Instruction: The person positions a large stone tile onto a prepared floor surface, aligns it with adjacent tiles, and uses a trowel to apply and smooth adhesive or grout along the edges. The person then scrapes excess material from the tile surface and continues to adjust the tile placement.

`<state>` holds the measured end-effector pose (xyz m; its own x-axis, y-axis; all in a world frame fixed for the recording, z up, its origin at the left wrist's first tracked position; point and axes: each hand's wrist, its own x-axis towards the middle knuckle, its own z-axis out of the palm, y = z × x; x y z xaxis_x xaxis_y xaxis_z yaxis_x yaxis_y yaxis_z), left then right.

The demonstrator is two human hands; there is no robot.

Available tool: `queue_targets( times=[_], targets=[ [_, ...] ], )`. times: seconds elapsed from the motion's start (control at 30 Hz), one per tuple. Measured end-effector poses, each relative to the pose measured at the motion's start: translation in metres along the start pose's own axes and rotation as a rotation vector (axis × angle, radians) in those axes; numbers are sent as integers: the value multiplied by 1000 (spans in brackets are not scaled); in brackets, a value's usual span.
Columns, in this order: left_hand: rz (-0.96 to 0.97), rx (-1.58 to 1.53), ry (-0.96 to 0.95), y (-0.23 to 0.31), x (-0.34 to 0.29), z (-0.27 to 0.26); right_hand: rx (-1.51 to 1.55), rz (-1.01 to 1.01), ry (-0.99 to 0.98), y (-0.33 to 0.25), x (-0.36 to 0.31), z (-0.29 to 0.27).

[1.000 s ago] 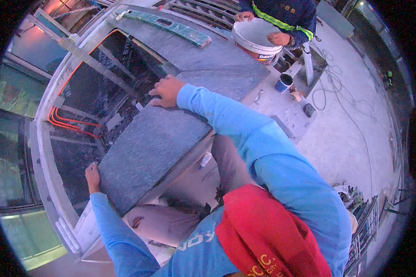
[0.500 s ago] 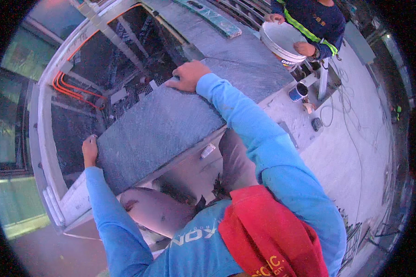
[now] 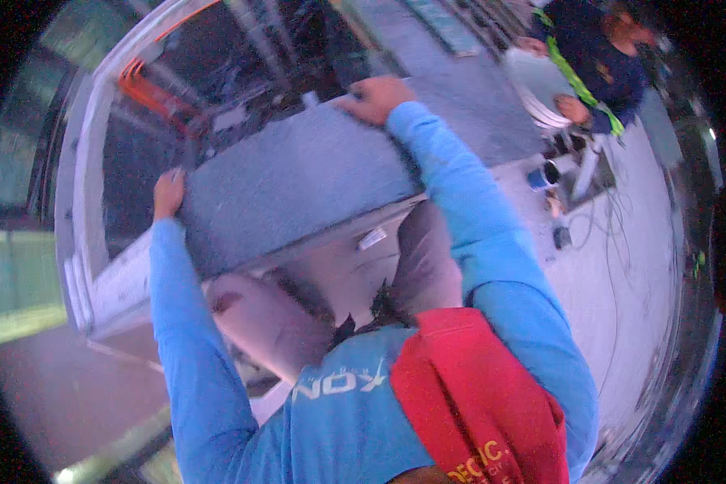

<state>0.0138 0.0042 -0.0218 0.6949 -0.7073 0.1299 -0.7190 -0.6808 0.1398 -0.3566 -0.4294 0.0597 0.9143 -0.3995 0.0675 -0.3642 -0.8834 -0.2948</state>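
Note:
A large grey slab of stone or tile [image 3: 298, 181] lies in front of me, spanning the near side of a dark opening, above my knees. My left hand [image 3: 169, 194] is closed around its left end, with the thumb up at the edge. On the far edge, toward the right corner, my right hand [image 3: 379, 98] is curled over the slab, and its fingertips are partly hidden. A second grey slab [image 3: 480, 117] continues to the right of the held one, with a dark seam between them.
Beyond the slab, the opening [image 3: 250, 64] shows metal framing and orange hoses [image 3: 149, 93]. At the far right a co-worker [image 3: 597, 56] holds a white bucket [image 3: 536, 85]. A small blue-and-black can [image 3: 543, 176] and loose cables [image 3: 613, 210] lie on the pale floor.
The whole view has turned, shifting the slab and surroundings in the picture. Both hands keep their places on the slab; whether the slab itself moved is hard to tell.

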Motion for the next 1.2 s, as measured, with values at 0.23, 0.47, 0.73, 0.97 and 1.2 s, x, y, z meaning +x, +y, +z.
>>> queue_targets(
  times=[0.23, 0.47, 0.73, 0.97, 1.2],
  targets=[
    [-196, -143, 25, 42, -11, -18, -64, 30, -37, 4, 11, 11],
    [-128, -92, 20, 38, -10, -19, -120, 22, 29, 0, 10, 13],
    [5, 57, -1, 13, -3, 1, -84, -8, -10, 5, 12, 17],
    [-7, -15, -44, 14, -2, -8, -8, -71, 80, -9, 3, 6],
    [3, -25, -4, 11, 1, -1, 36, -5, 28, -19, -8, -7]
  ],
)
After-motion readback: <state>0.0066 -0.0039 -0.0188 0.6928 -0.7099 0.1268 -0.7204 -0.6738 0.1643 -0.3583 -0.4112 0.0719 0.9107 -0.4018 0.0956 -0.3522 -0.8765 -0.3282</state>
